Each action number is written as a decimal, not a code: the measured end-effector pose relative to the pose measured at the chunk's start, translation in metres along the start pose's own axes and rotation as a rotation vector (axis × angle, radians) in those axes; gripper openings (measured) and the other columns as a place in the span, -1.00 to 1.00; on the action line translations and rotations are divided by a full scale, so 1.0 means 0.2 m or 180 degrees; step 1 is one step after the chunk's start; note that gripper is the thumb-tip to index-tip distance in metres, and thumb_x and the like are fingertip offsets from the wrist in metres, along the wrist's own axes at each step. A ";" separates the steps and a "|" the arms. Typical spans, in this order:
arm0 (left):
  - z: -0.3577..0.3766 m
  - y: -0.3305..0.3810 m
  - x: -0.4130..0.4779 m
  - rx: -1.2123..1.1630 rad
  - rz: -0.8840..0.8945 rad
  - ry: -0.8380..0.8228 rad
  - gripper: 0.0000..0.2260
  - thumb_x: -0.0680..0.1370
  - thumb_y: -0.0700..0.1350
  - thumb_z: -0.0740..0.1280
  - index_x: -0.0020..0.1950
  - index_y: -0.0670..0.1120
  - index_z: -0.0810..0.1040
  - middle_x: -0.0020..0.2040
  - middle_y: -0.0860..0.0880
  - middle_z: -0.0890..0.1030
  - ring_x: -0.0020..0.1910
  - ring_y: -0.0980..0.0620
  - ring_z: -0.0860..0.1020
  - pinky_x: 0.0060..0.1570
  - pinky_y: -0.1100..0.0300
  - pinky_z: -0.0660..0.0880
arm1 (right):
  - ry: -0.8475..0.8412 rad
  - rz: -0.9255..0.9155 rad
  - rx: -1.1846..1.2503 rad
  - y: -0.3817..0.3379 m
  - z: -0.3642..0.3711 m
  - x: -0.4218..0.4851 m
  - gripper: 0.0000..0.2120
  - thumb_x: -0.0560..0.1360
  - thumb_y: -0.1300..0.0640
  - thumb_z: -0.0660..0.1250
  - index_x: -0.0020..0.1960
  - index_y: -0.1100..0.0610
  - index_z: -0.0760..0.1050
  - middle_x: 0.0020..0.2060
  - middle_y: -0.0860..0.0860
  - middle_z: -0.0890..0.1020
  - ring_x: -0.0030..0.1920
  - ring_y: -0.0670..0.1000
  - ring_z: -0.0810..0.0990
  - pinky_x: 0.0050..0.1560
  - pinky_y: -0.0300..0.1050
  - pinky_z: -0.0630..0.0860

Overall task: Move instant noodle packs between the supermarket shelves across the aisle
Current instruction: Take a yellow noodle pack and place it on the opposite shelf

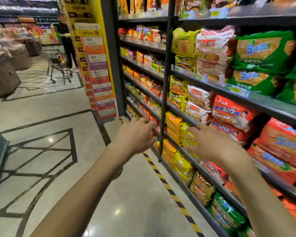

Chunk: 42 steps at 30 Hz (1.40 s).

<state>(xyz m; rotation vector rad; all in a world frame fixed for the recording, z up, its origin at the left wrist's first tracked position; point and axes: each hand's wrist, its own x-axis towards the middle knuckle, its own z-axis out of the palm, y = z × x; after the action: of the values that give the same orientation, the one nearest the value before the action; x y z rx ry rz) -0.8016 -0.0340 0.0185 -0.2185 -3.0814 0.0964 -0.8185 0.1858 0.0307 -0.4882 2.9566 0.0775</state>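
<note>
Yellow-black tape (162, 181) is edging the shelves (263, 100), floor (109, 202) lying open leftward. Left hand (135, 135) and right hand (212, 142) are reaching, fingers spread, toward noodle packs (173, 124).

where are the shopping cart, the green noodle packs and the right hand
shopping cart (56, 58): head view, on its wire basket
green noodle packs (263, 52): head view, front of the upper pack
right hand (214, 143): head view, back of the hand

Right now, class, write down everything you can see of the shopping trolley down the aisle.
The shopping trolley is a metal wire basket on a thin frame with small castor wheels. It stands upright on the pale tiled floor, left of the stacked cartons, with a person in dark clothes close beside it. Its contents are too blurred to name.
</note>
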 end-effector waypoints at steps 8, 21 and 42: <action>0.00 -0.38 0.60 0.0116 0.0147 0.0024 -0.53 0.65 0.18 0.19 0.52 0.01 0.32 0.38 -0.09 0.49 0.38 -0.17 0.43 0.26 -0.14 0.44 | 0.0065 0.0059 0.0080 -0.10 -0.08 0.64 -0.40 0.58 -0.21 0.23 0.53 -0.02 0.21 0.47 0.08 0.30 0.47 0.18 0.27 0.38 0.16 0.36; 0.07 -0.87 1.57 0.0055 0.0416 -0.0007 -0.52 0.65 0.17 0.19 0.53 0.01 0.31 0.40 -0.11 0.49 0.37 -0.19 0.45 0.24 -0.16 0.48 | 0.0084 0.0351 0.0087 -0.11 -0.33 1.62 -0.33 0.55 -0.25 0.25 0.57 -0.09 0.14 0.49 0.04 0.32 0.50 0.15 0.26 0.42 0.14 0.34; -0.04 -1.11 3.14 -0.1225 0.1729 0.0648 -0.58 0.64 0.09 0.24 0.47 -0.01 0.39 0.27 -0.12 0.57 0.32 -0.19 0.49 0.17 -0.11 0.52 | 0.0285 0.1572 0.0684 0.04 -0.58 2.56 -0.36 0.58 -0.22 0.26 0.57 -0.07 0.16 0.51 0.00 0.30 0.47 0.07 0.34 0.40 0.06 0.36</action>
<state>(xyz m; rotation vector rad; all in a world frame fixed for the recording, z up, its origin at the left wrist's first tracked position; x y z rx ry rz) -1.4533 -0.1629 0.0699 -1.0028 -2.7213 -0.4692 -1.3158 0.0227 0.0687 0.2760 3.0485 -0.2123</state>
